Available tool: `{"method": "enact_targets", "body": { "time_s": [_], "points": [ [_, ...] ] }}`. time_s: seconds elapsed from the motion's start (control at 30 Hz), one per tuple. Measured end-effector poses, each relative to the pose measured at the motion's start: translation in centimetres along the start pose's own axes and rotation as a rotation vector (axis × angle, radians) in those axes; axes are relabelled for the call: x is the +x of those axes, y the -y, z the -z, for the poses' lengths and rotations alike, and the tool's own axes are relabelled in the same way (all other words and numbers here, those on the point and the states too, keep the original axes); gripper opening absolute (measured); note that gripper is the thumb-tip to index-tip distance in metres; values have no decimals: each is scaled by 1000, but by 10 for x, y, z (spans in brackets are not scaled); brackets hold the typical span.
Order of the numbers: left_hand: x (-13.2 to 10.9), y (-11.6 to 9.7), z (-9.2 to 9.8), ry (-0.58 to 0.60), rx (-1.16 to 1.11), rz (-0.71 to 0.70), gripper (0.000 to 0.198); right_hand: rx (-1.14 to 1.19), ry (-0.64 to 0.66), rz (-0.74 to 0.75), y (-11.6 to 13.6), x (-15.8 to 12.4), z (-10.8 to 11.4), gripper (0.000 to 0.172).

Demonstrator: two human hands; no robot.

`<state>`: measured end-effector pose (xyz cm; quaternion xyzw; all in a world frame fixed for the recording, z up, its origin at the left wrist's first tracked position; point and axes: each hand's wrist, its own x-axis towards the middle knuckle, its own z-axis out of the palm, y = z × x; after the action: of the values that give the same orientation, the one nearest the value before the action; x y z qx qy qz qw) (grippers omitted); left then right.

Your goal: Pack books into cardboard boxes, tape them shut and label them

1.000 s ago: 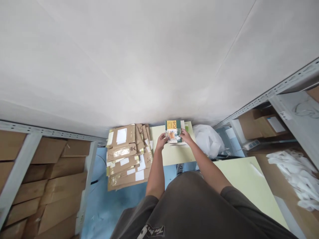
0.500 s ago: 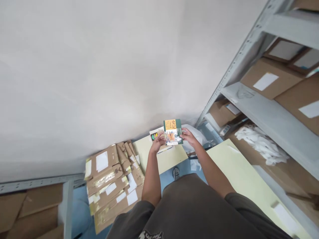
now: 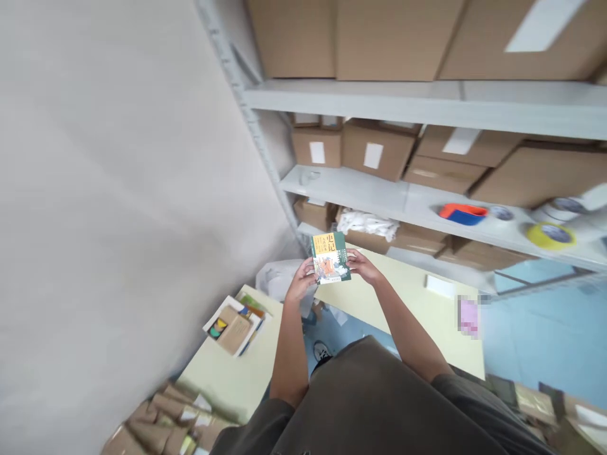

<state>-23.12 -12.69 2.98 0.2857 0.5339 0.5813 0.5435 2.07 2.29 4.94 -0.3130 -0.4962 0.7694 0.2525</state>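
Observation:
Between my two hands is a book (image 3: 331,259) with a green, yellow and white illustrated cover. Its front faces up toward me. My left hand (image 3: 301,281) grips its left edge, and my right hand (image 3: 361,265) grips the right edge. The fingers behind the book are hidden. Below and beyond it lies a long pale-yellow table (image 3: 403,297). Off to the left, a few books (image 3: 234,325) lie stacked on a second pale table (image 3: 227,376).
Grey metal shelving (image 3: 360,183) with cardboard boxes (image 3: 379,148) stands ahead. Tape rolls (image 3: 550,236) and an orange-blue item (image 3: 463,213) sit on a shelf. A white bag (image 3: 279,278) stands between the tables. Flattened cartons (image 3: 165,423) lie lower left. A white box (image 3: 440,286) is on the long table.
My view has turned to the right, from the wall toward the shelving and the long table. The book has come along, still in both hands.

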Motion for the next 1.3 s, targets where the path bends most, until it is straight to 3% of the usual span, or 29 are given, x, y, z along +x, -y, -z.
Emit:
{"method": "enact_targets", "body": {
  "time_s": [0.13,0.27,0.4,0.53,0.63,0.73,0.9,0.97,1.1,1.2,1.3],
  "points": [
    [32,14,-88,161,53,37,94,59,-139,73,14,-65,75,61],
    [50,29,-171,300,93,64,92,129,-287,149,20,-129,133,64],
    [61,41,-240,424,126,110,90,204,-432,197,21,-183,172,65],
    [71,46,-284,523,157,139,91,264,-537,236,21,-216,189,66],
    [80,47,-296,577,160,146,88,304,-579,256,21,-223,189,67],
    [89,45,-295,598,180,107,80,323,-610,272,21,-217,184,67],
    [97,40,-291,369,314,-143,55,246,-721,316,23,-191,165,63],
    [93,38,-294,404,345,-206,50,142,-738,331,24,-174,151,60],
    [82,37,-295,584,270,-223,73,-40,-651,370,24,-142,121,58],
    [86,39,-283,555,207,-192,87,-94,-555,331,23,-128,108,58],
    [100,37,-263,484,184,-154,87,-141,-497,258,21,-122,107,61]
  ]
}}
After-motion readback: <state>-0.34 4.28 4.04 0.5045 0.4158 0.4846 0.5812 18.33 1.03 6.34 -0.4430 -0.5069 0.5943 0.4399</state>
